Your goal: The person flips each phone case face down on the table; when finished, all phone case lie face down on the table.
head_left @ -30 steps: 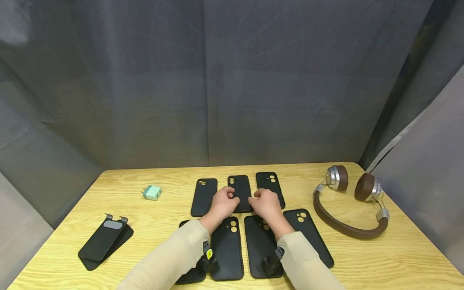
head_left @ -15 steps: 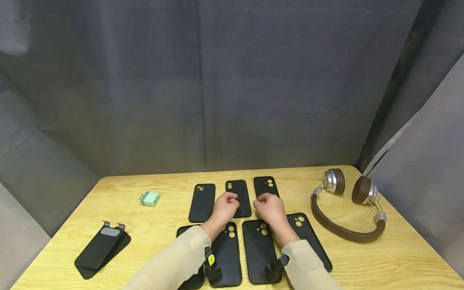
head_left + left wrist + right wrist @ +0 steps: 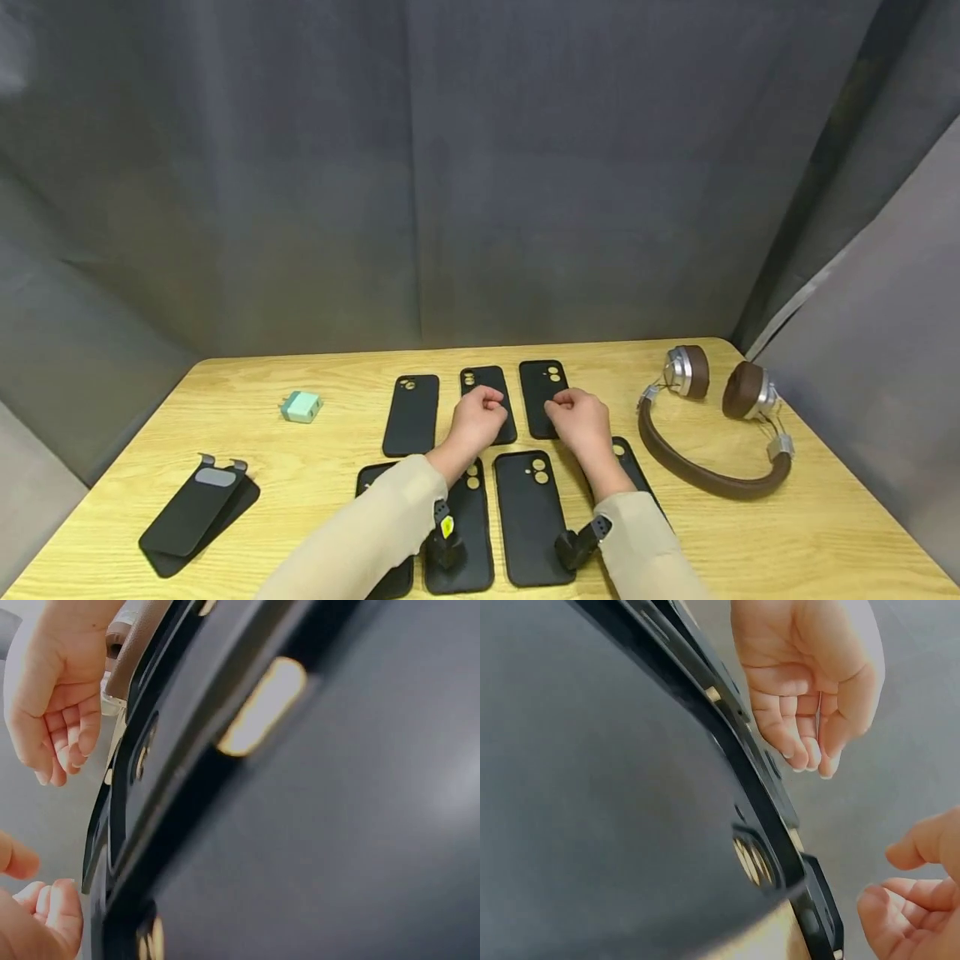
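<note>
Black phone cases lie flat in two rows on the wooden table. My left hand (image 3: pixel 477 418) is over the back middle case (image 3: pixel 491 379), fingers loosely bent and nothing held. The right hand (image 3: pixel 581 421) hangs over the lower edge of the back right case (image 3: pixel 538 400), also without anything in it. A back left case (image 3: pixel 411 417) lies just beyond the left wrist. In front are several more, among them one case (image 3: pixel 528 517) between the forearms and another (image 3: pixel 630 467) partly hidden under the right arm. Both wrist views show the left hand (image 3: pixel 37 919) and right hand (image 3: pixel 915 892) apart from the cases.
A pale green charger plug (image 3: pixel 302 407) lies at the left back. Two overlapping black cases (image 3: pixel 191 517), the upper with a grey oval, lie at the left front. Brown headphones (image 3: pixel 705 475) occupy the right side. Grey cloth (image 3: pixel 420 167) hangs behind the table.
The right hand has moved right, from beside the back middle case to over the back right one. The left hand has shifted slightly right. The head view has shifted a little.
</note>
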